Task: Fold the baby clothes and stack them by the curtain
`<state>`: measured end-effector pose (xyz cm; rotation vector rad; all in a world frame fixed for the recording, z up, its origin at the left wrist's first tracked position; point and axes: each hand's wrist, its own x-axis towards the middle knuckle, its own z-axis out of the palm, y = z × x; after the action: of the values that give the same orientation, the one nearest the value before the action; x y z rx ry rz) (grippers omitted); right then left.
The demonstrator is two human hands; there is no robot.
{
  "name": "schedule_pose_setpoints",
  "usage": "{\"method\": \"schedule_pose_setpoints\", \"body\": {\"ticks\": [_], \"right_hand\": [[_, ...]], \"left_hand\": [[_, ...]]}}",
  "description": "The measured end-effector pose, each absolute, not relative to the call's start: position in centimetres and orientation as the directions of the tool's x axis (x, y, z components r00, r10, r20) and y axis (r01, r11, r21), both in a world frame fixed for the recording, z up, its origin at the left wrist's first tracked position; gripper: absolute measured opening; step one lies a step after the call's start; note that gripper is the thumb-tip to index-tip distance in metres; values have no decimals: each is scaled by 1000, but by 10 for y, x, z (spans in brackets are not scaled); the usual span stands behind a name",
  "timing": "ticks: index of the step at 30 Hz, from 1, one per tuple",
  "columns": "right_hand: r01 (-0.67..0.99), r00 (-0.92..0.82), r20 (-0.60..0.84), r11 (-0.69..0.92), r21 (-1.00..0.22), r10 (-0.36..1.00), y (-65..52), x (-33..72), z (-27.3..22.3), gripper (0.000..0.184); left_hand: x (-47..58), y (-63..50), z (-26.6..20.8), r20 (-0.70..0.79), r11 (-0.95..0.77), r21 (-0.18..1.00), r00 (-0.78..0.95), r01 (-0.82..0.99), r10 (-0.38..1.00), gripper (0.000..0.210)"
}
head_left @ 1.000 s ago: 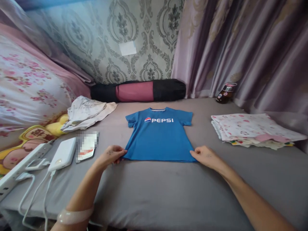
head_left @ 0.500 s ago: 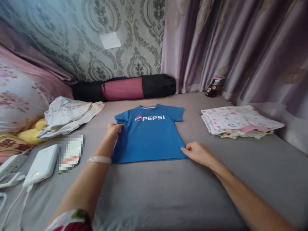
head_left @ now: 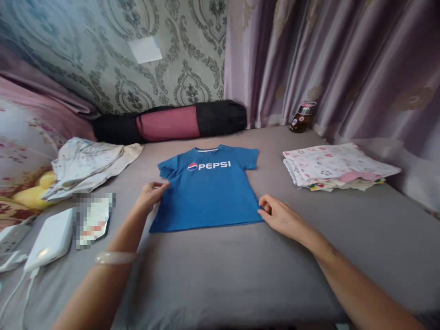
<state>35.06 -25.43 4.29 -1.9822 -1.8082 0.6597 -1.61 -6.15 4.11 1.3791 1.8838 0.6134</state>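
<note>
A blue short-sleeved T-shirt with a white PEPSI print lies flat, front up, its neckline away from me. At the shirt's left side, below the sleeve, is my left hand, fingers loosely bent and apart, fingertips at the edge of the cloth. My right hand is beside the lower right corner. Its thumb tip reaches the shirt's edge, and a gap shows between thumb and curled forefinger. Neither hand visibly grips the fabric.
Folded printed cloths lie right; a bottle stands behind them. A black and pink roll bag lies by the wall. Left are crumpled light clothes, a yellow plush, a blurred-out flat item, a white power bank and a power strip.
My left hand has loosened from the shirt's side, and that side now spreads further left. My right thumb and forefinger have parted at the lower right corner. The view has shifted slightly.
</note>
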Motion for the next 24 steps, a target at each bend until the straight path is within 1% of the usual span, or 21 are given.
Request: {"method": "schedule_pose_setpoints", "body": {"ticks": [3, 6, 8, 11, 13, 15, 17, 20, 24], "right_hand": [[826, -62, -61, 17, -564, 996, -260, 352, 50, 12], [824, -123, -97, 47, -565, 988, -262, 352, 55, 19], [827, -132, -95, 57, -560, 987, -262, 352, 56, 19], [832, -156, -73, 91, -548, 985, -262, 352, 54, 15], [834, -169, -47, 117, -539, 985, -261, 352, 53, 16], [838, -159, -17, 125, -532, 987, -260, 350, 52, 19], [838, -137, 3, 117, -532, 991, -259, 348, 52, 22], [838, -108, 29, 107, -535, 994, -258, 345, 52, 24], [840, -141, 47, 145, -522, 989, -258, 348, 50, 18]], "left_hand": [[-26, -98, 51, -336, 339, 701, -129, 628, 933, 63], [-36, -136, 60, -385, 288, 752, 41, 593, 922, 77], [-40, -156, 64, -367, 244, 796, 122, 554, 922, 88], [-42, -176, 66, -299, 176, 845, 174, 504, 938, 99], [-43, -182, 62, -300, 166, 855, 208, 491, 931, 92], [-45, -183, 56, -336, 191, 848, 222, 493, 915, 77], [-47, -182, 50, -339, 204, 843, 197, 497, 920, 66], [-49, -183, 44, -271, 162, 846, 149, 507, 951, 64], [-49, -186, 43, -229, 122, 879, 182, 462, 956, 71]]}}
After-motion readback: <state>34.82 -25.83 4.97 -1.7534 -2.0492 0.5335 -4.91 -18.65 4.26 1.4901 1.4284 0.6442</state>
